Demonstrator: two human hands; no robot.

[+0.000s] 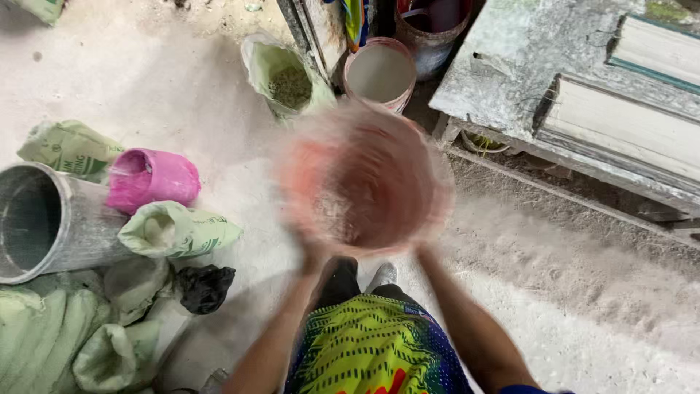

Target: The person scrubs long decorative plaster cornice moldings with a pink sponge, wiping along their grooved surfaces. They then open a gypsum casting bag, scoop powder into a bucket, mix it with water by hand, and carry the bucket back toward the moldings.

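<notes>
Nearest the lens, in the head view, are the person's bright yellow-green patterned shorts (pixel 368 343), with both forearms reaching forward from them. Both hands hold up a reddish-orange bucket (pixel 364 179), which is blurred by motion; its open mouth faces the camera and a pale dusty patch shows on its inner wall. The left hand (pixel 312 252) meets the bucket's lower left rim and the right hand (pixel 425 246) its lower right rim, but the blur hides the fingers, so I cannot tell how they are set around it. The bucket hangs above the dusty floor (pixel 583 306), in front of the person's feet.

Just beyond it stands a white bucket (pixel 380 73), and beside that an open pale green sack (pixel 286 76) of greyish grain. To the left lie a grey metal pipe (pixel 51 219), a pink container (pixel 153 179) on its side, more green sacks (pixel 179 230) and a black bag (pixel 205 287). A rough, plaster-caked desk (pixel 510 66) fills the upper right.
</notes>
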